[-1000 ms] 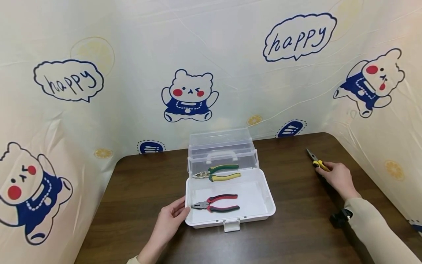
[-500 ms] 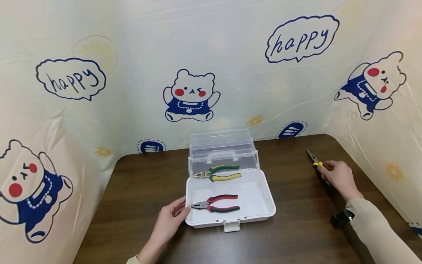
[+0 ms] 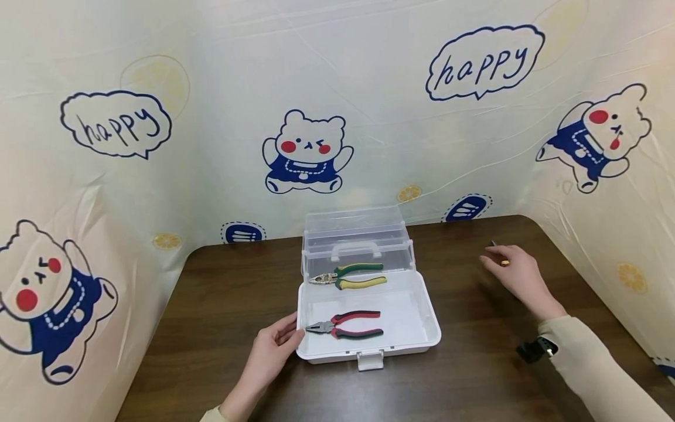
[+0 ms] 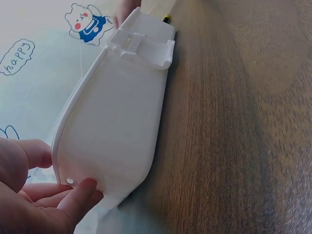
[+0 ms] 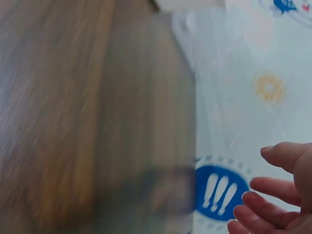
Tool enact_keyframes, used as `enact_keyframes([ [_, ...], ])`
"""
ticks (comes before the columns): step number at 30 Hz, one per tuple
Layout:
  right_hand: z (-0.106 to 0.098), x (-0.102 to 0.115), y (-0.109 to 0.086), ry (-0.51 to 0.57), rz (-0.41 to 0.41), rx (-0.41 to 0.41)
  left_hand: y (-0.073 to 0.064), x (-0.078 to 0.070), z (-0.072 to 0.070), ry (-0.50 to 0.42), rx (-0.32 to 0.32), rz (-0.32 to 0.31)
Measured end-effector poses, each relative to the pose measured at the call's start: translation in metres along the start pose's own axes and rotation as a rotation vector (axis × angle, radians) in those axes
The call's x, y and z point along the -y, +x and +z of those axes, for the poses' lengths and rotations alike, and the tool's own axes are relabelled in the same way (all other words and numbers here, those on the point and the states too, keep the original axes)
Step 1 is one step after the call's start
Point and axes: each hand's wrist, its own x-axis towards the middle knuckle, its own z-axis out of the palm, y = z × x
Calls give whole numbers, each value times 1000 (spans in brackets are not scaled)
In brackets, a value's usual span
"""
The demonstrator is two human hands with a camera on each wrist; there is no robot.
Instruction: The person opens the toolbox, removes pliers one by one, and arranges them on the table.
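Observation:
My left hand holds the left edge of an open white toolbox. In the left wrist view its thumb and fingers pinch the box's rim. Inside lie red-and-black combination pliers; farther back are green-and-yellow combination pliers. My right hand is over the table's right side, its fingers extended and holding nothing, as the right wrist view shows. It mostly hides the needle-nose pliers, of which a bit of yellow handle and the dark tip show.
The box's clear lid stands raised at the back, with a white handle. A latch hangs at its front. Brown table surrounds the box, and a printed curtain rises behind.
My right hand has let go of the needle-nose pliers, now lying on the table, and has shifted left and slightly up over them. The left hand and toolbox have stayed put.

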Motion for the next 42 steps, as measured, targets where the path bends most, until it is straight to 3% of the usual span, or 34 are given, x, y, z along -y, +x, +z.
enact_keyframes([
  [8,0,44,4,25,-98,-19,0,0,0,5,0,-2],
  [19,7,92,10,93,-144,73,1,0,-1,18,-1,2],
  [33,33,134,16,237,-280,190,-2,1,0,-11,2,10],
  [42,52,155,19,268,-373,264,-1,-1,-1,10,-2,15],
])
